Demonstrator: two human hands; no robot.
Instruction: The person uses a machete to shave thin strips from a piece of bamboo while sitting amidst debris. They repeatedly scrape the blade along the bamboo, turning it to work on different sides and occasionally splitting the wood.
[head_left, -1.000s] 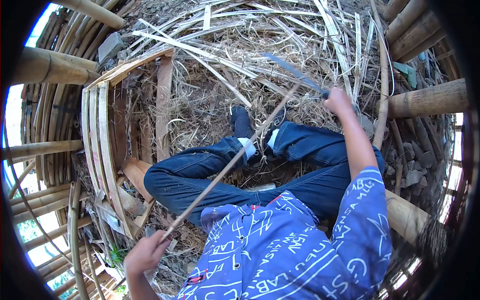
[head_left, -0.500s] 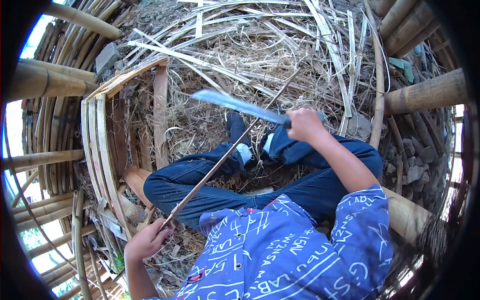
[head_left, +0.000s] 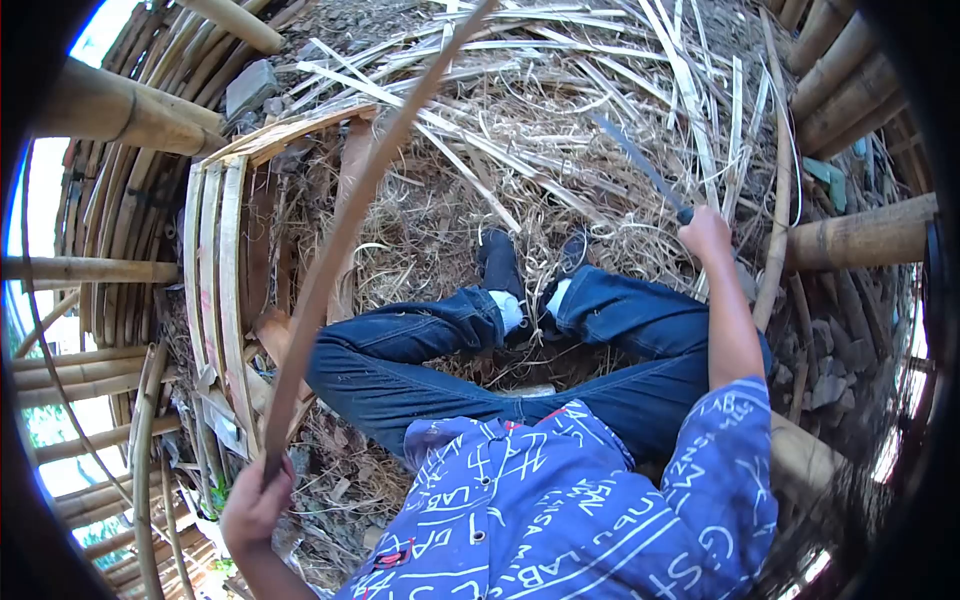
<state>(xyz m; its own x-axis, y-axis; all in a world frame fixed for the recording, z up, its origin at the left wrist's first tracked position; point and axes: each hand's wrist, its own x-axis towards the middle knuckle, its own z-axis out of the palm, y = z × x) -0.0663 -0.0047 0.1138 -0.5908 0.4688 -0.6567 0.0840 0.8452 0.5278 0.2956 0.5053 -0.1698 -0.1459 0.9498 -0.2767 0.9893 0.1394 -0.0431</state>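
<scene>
Beyond my left grip point(head_left: 258, 498), pale wooden slats point(head_left: 232, 270) curved away. That grip was closed around the near end of a long brown strip point(head_left: 340, 235), which slanted forward and to the right from it. Between my grips lay my bent legs point(head_left: 420, 335), with curly shavings point(head_left: 440, 220) farther out. My right grip point(head_left: 706, 236) was wrapped around the handle of a knife point(head_left: 645, 165), its blade pointing forward and left.

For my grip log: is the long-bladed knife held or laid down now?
Held: the right hand grips the knife's handle, its blade raised away from the wooden strip.
</scene>
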